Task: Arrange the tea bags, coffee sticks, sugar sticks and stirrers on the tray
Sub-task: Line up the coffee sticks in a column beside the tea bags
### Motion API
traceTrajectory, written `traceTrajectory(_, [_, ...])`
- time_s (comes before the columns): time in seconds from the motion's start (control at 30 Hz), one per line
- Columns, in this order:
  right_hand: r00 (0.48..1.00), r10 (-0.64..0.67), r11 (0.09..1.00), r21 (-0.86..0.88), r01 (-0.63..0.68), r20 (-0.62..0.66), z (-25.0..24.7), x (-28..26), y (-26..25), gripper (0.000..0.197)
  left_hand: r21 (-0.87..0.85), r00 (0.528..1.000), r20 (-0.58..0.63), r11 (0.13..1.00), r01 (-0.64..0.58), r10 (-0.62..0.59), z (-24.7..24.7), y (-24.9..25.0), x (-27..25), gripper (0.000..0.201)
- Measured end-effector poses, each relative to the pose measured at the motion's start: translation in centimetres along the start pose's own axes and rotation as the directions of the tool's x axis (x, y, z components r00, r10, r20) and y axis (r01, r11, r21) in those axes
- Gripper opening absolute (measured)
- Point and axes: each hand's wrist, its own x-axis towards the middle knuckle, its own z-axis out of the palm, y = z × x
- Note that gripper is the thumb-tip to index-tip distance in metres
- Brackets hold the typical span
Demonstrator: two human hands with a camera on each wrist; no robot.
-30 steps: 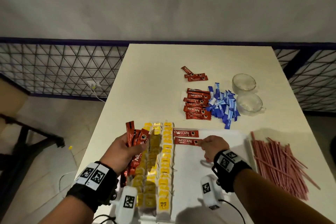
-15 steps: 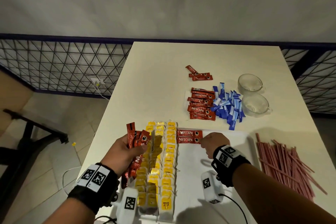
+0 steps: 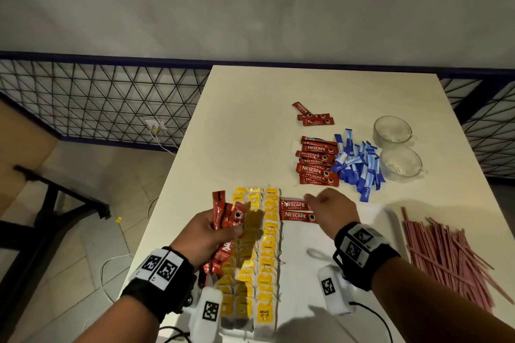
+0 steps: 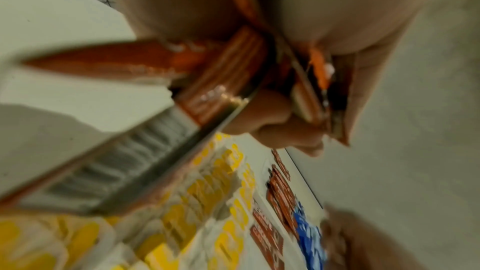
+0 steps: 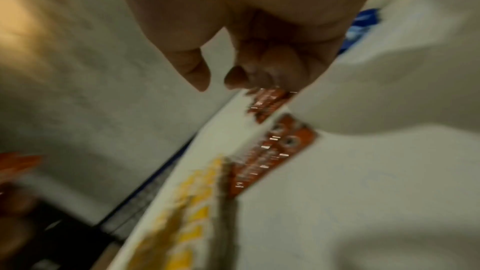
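My left hand had its fingers clamped on a bundle of coffee sticks above the tea bags lined up on the tray. My right hand hung loosely curled, holding nothing, just over the two coffee sticks lying side by side at the tray's far edge. I judged the coffee row was underway; next, pinch one stick from the bundle and lay it alongside.
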Motion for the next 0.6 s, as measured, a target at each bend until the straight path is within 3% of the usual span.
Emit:
traceTrajectory(0.07, [0.964, -0.215, 0.959, 0.221, 0.178, 0.156, -0.1, -1.9, -2.5, 0.017, 0.016, 0.997, 0.081, 1.000, -0.007, 0.006, 1.0, 0.3, 0.2, 0.017])
traceTrajectory(0.13, [0.884, -0.351, 0.902, 0.364, 0.231, 0.308, 0.1, -3.4, -4.3, 0.008, 0.005, 0.989, 0.147, 1.000, -0.023, 0.022, 2.5, 0.8, 0.4, 0.017])
traceTrajectory(0.2, [0.859, -0.414, 0.876, 0.390, 0.284, 0.303, 0.0, -3.7, -4.7, 0.010, 0.023, 0.983, 0.180, 0.998, -0.050, 0.045, 3.7, 1.5, 0.7, 0.016])
traceTrajectory(0.33, [0.923, -0.339, 0.836, 0.509, 0.205, 0.184, -1.2, -3.7, -3.8, 0.009, -0.015, 0.978, 0.194, 0.997, -0.080, 0.081, 4.2, 2.3, 0.6, 0.018])
traceTrajectory(0.43, [0.945, -0.283, 0.794, 0.592, 0.136, 0.162, -1.8, -3.6, -2.6, 0.011, -0.046, 0.988, 0.109, 0.994, -0.101, 0.105, 4.3, 2.3, 0.8, 0.020])
traceTrajectory(0.53, [0.949, -0.243, 0.762, 0.645, 0.058, 0.203, -2.0, -3.7, -1.4, 0.009, -0.047, 0.995, 0.001, 0.994, -0.100, 0.100, 4.4, 2.3, 1.2, 0.028])
traceTrajectory(0.6, [0.946, -0.195, 0.771, 0.637, -0.016, 0.260, -2.0, -3.5, -0.2, 0.009, 0.031, 0.994, -0.072, 0.996, -0.085, 0.087, 4.5, 2.3, 1.4, 0.022])
